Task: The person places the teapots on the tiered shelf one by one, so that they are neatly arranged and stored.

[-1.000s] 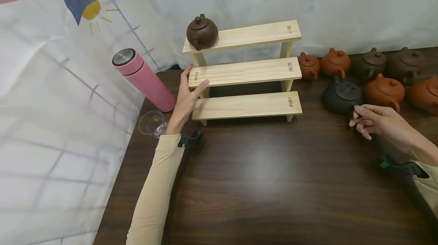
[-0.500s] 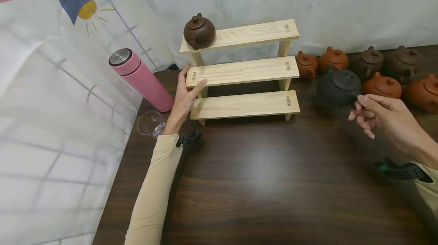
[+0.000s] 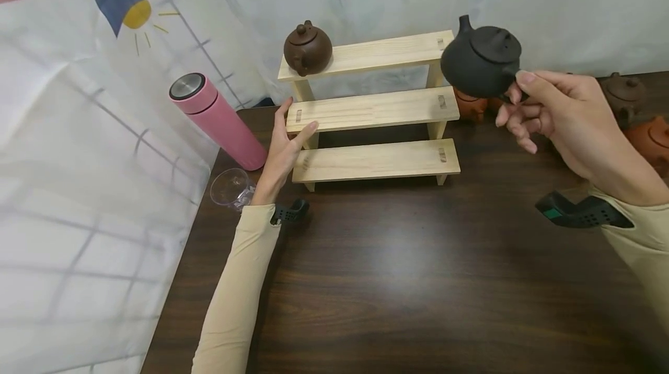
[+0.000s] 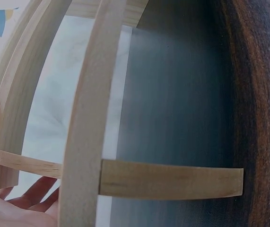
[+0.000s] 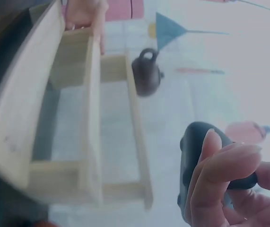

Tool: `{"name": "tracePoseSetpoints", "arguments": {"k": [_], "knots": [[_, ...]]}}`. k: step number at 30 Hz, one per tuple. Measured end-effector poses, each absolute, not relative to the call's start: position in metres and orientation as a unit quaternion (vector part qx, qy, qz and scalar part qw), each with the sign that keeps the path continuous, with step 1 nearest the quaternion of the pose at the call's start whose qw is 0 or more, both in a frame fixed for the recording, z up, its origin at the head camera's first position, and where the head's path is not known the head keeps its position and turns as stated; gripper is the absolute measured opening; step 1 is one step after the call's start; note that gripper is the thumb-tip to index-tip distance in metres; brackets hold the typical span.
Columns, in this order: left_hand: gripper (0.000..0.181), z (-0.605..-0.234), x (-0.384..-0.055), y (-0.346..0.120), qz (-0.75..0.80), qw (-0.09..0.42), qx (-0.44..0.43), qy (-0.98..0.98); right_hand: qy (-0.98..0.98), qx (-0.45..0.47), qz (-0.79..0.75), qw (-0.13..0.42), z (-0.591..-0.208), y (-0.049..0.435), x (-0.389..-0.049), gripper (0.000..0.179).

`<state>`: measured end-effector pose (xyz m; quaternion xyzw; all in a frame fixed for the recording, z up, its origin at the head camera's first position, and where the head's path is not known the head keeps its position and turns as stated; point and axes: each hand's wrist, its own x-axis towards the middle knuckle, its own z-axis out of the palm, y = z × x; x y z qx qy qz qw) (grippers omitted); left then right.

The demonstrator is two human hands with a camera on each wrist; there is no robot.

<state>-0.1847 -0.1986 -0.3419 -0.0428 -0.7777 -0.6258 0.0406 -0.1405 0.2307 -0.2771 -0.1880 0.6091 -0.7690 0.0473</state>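
Observation:
In the head view my right hand (image 3: 569, 112) pinches the handle of a black teapot (image 3: 478, 63), which hangs in the air beside the right end of the top shelf. The right wrist view shows fingers curled at the black teapot (image 5: 196, 146). My left hand (image 3: 282, 150) grips the left end of the middle tier of a three-tier wooden stand (image 3: 373, 108); thumb on top, fingers at the end. In the left wrist view that hand (image 4: 26, 208) holds the stand's edge. A dark brown teapot (image 3: 308, 50) sits at the left end of the top tier.
Several teapots stand at the back right, among them an orange one (image 3: 650, 139) and a brown one (image 3: 624, 95); the right arm partly hides them. A pink flask (image 3: 225, 124) and a clear plastic cup (image 3: 230, 188) are left of the stand. A white curtain hangs behind.
My right hand has lifted the black teapot off the table and carried it up and left toward the top tier. The left hand keeps its hold on the stand.

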Motion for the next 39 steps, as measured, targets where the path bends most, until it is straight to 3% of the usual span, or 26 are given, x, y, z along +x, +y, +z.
{"name": "tracePoseSetpoints", "arguments": {"k": [15,28,39], "knots": [[0.084,-0.344,-0.187,-0.197,-0.622,0.045,-0.047,-0.780,0.655,-0.128,-0.741,0.078,-0.238,0.134,-0.194,0.034],[0.083,-0.346,-0.187,-0.200,-0.629,0.047,-0.040,-0.775,0.691,-0.131,-0.706,0.083,-0.238,0.092,-0.226,0.037],[0.084,-0.344,-0.187,-0.198,-0.630,0.048,-0.046,-0.774,0.714,-0.107,-0.686,0.088,-0.239,0.085,-0.233,0.038]]}}
